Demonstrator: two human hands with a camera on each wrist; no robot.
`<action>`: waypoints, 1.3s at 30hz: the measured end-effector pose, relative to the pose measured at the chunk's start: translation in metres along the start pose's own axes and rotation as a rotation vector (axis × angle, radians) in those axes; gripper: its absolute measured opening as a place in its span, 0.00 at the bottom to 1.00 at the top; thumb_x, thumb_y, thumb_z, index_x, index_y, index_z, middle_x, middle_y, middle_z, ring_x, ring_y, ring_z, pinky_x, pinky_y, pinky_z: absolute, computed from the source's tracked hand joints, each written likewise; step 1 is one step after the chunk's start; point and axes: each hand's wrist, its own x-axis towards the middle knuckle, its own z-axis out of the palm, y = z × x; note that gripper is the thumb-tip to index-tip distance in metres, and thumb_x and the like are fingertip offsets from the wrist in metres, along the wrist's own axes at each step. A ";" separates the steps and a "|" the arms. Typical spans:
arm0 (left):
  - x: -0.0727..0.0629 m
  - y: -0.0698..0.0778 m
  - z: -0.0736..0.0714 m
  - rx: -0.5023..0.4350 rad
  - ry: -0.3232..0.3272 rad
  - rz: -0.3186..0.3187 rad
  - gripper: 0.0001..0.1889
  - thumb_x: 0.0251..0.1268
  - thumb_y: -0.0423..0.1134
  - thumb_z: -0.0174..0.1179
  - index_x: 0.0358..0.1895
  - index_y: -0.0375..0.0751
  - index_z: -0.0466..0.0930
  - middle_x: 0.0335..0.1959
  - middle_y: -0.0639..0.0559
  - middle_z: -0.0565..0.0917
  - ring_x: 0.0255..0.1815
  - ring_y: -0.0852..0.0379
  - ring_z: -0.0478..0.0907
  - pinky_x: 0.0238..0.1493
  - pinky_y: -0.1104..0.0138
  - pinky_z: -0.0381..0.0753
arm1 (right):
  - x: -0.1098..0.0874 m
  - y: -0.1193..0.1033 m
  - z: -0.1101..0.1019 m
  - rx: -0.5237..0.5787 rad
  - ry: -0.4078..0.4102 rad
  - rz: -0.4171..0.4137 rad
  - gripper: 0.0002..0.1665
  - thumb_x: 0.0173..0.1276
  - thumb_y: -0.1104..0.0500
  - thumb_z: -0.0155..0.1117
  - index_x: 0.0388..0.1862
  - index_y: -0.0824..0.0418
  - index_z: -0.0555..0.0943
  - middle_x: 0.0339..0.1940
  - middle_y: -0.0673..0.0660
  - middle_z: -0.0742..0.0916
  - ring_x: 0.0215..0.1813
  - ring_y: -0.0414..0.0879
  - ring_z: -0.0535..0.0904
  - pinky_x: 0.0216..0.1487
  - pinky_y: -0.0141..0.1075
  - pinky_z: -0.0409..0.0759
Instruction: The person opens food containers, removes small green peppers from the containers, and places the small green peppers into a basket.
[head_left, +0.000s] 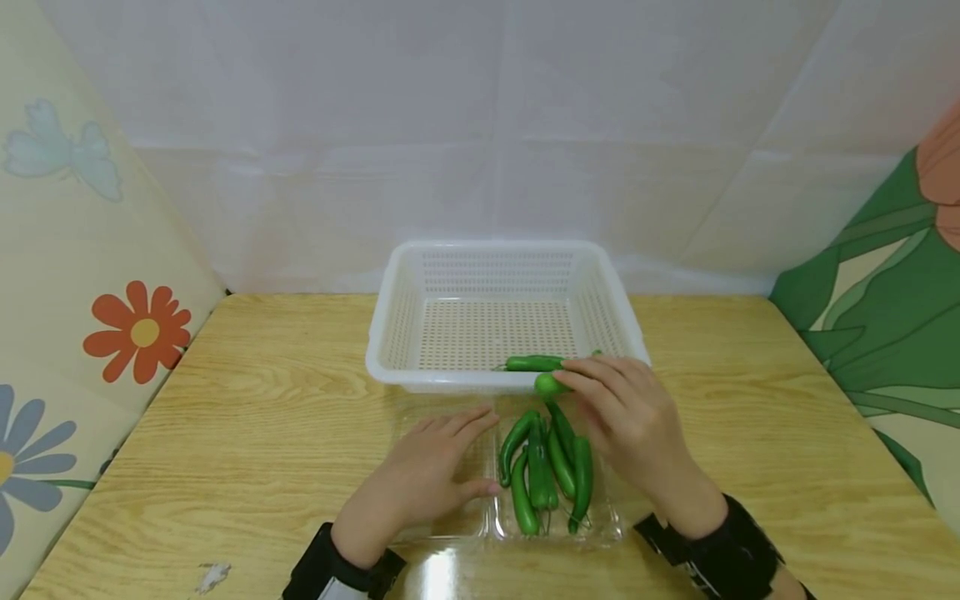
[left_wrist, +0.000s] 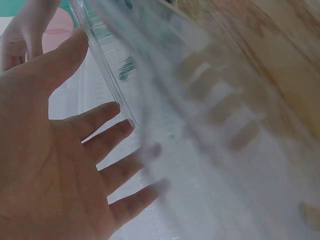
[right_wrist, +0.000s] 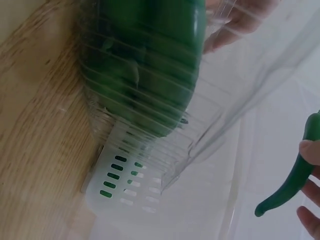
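Green peppers (head_left: 542, 475) lie close together in the right half of a clear plastic box (head_left: 611, 518), and the box sits on the wooden counter (head_left: 750, 400). One more pepper (right_wrist: 290, 187) is in the right hand (head_left: 637, 421), which pinches it between thumb and fingers; it is long and bends a little. That hand is up at the front edge of a white basket (head_left: 465, 379), near its right corner. The basket has lots of little holes, and it stands just behind the clear box. Inside it, by the front wall, lies a green pepper (head_left: 531, 363), partly hidden by the right hand. The left hand (head_left: 420, 483) holds no pepper. Its fingers are straight and spread wide, over the left half of the clear box, and some of them touch the plastic. Both wrists wear black bands (head_left: 738, 546). A white cloth (head_left: 487, 167) hangs behind the basket.
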 end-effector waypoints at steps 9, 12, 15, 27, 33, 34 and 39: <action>0.001 0.000 0.000 0.003 -0.001 0.001 0.42 0.63 0.62 0.61 0.77 0.49 0.60 0.78 0.53 0.60 0.73 0.47 0.63 0.73 0.47 0.60 | -0.006 0.008 -0.001 -0.046 -0.039 0.102 0.14 0.72 0.61 0.55 0.44 0.69 0.85 0.42 0.63 0.88 0.43 0.60 0.83 0.46 0.51 0.80; 0.001 0.001 -0.001 -0.002 -0.007 -0.004 0.42 0.63 0.62 0.61 0.77 0.49 0.60 0.78 0.53 0.59 0.74 0.47 0.62 0.73 0.47 0.60 | -0.008 0.011 -0.002 -0.043 -0.052 0.123 0.13 0.69 0.64 0.56 0.45 0.69 0.84 0.43 0.64 0.88 0.44 0.62 0.82 0.47 0.52 0.79; 0.001 0.001 -0.001 -0.006 -0.010 -0.004 0.42 0.63 0.62 0.61 0.77 0.49 0.59 0.78 0.53 0.59 0.74 0.47 0.62 0.73 0.46 0.59 | -0.010 0.015 -0.002 -0.038 -0.061 0.142 0.13 0.64 0.66 0.60 0.46 0.69 0.84 0.44 0.64 0.87 0.45 0.63 0.82 0.48 0.53 0.78; -0.001 0.001 -0.001 -0.002 -0.013 -0.003 0.43 0.62 0.62 0.61 0.77 0.48 0.60 0.78 0.52 0.60 0.74 0.47 0.62 0.73 0.46 0.60 | -0.017 0.024 -0.002 -0.022 -0.080 0.200 0.21 0.55 0.71 0.70 0.50 0.68 0.82 0.48 0.64 0.86 0.48 0.62 0.82 0.51 0.52 0.77; -0.001 0.002 -0.001 -0.006 -0.016 -0.010 0.43 0.63 0.63 0.61 0.77 0.49 0.60 0.77 0.52 0.60 0.74 0.47 0.62 0.73 0.46 0.60 | -0.020 0.026 -0.002 -0.035 -0.130 0.235 0.22 0.56 0.70 0.70 0.52 0.67 0.82 0.49 0.64 0.86 0.49 0.60 0.81 0.53 0.51 0.77; -0.001 0.002 -0.001 -0.006 -0.016 -0.011 0.43 0.63 0.63 0.61 0.77 0.49 0.60 0.77 0.52 0.60 0.74 0.47 0.61 0.73 0.46 0.60 | -0.021 0.027 -0.002 -0.039 -0.144 0.241 0.22 0.57 0.70 0.69 0.52 0.67 0.81 0.49 0.64 0.86 0.50 0.60 0.81 0.53 0.51 0.77; 0.000 0.002 -0.002 -0.003 -0.015 -0.014 0.43 0.63 0.63 0.61 0.77 0.49 0.60 0.77 0.52 0.60 0.74 0.48 0.62 0.73 0.47 0.59 | -0.024 0.030 -0.002 -0.050 -0.194 0.264 0.20 0.60 0.67 0.68 0.53 0.67 0.81 0.49 0.63 0.86 0.51 0.60 0.80 0.55 0.50 0.77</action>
